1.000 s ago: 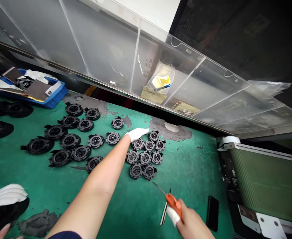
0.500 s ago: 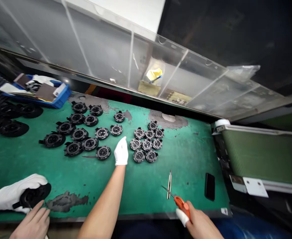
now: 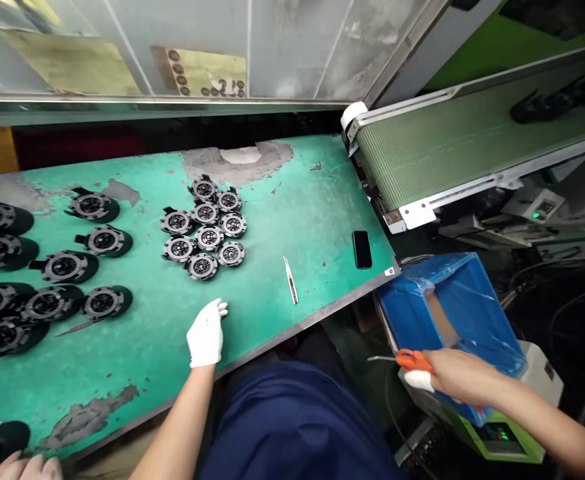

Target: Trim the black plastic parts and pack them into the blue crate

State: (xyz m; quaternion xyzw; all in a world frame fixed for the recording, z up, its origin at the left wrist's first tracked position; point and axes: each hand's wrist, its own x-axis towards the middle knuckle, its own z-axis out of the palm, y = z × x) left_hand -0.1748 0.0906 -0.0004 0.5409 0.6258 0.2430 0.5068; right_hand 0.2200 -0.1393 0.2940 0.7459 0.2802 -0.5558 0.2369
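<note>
My left hand (image 3: 206, 335), in a white glove, is low over the green tabletop, its fingers reaching forward and a little apart. Nothing shows in it. Just beyond it stands a tight group of round black plastic parts (image 3: 209, 237) with slotted rims. Off the table's front edge, my right hand (image 3: 442, 373) is closed round an orange-handled tool (image 3: 415, 361) with a thin bent metal tip. White covering shows on its thumb or finger. This hand is over a blue bin (image 3: 472, 300) lined with clear plastic.
More black round parts (image 3: 67, 267) stand at the left. Tweezers (image 3: 291, 281) and a phone (image 3: 362, 250) lie at the right. A green conveyor (image 3: 422, 153) adjoins the table's far right corner. Another person's hand (image 3: 27, 468) is by a black part at lower left.
The view has swung right, bringing the blue bin into sight. My left hand has come back from the parts toward the front edge. My right hand has moved right with the orange-handled tool.
</note>
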